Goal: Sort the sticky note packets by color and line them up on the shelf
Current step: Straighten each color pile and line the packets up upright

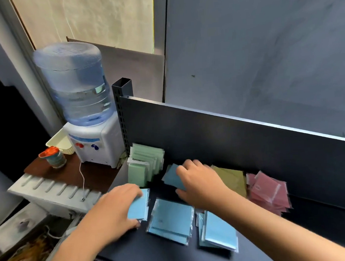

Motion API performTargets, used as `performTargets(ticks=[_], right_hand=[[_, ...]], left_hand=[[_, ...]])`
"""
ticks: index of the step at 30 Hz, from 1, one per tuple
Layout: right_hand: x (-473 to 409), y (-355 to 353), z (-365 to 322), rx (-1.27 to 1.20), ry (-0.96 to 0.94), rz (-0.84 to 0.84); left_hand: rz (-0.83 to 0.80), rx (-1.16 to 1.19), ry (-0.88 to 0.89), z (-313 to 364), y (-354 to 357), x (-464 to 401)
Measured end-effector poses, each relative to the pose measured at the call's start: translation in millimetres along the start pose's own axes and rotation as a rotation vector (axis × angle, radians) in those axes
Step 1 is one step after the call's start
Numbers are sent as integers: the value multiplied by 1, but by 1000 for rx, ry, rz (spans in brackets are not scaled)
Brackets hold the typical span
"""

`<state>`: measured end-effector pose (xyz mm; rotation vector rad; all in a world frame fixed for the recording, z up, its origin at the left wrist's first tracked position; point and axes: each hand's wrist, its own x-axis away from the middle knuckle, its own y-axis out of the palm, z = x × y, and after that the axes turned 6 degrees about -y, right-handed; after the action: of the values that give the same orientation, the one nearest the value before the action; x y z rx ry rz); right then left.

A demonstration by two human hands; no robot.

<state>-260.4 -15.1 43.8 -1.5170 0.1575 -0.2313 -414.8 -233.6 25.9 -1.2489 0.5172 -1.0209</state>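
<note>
Left hand [119, 206] grips blue packet [139, 206] at shelf [155, 256] front-left; right hand [199, 181] holds another blue packet [172, 177] beside green row [144, 164].

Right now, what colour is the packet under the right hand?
Blue packet, under the right hand; head view.

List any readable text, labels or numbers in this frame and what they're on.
None can be read.
White header card on the front green sticky note packet: dark print, too blurred to read.
Clear-wrapped blue sticky note packet lying flat in the middle: a tiny dark mark, too small to read.
White tabletop water dispenser: a blue band, no legible lettering.
</note>
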Motion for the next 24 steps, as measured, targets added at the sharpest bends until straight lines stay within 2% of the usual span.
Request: performTargets(ticks=[2, 5, 11, 13, 17, 24], right_hand=[[-26, 10, -2, 23, 63, -106], [-50, 25, 3, -5, 136, -239], [-49, 23, 31, -104, 206, -227], [-63, 27, 8, -121, 219, -249], [-65, 31, 4, -157, 217, -296], [-57, 33, -6, -113, 168, -220]], left_hand=[[-58, 24, -57, -7, 7, 4], [-63, 64, -52, -10, 15, 4], [-34, 39, -1, 11, 19, -9], [-32, 38, 7, -16, 20, -3], [1, 34, 30, -14, 26, 0], [-18, 15, 78, -22, 28, -5]])
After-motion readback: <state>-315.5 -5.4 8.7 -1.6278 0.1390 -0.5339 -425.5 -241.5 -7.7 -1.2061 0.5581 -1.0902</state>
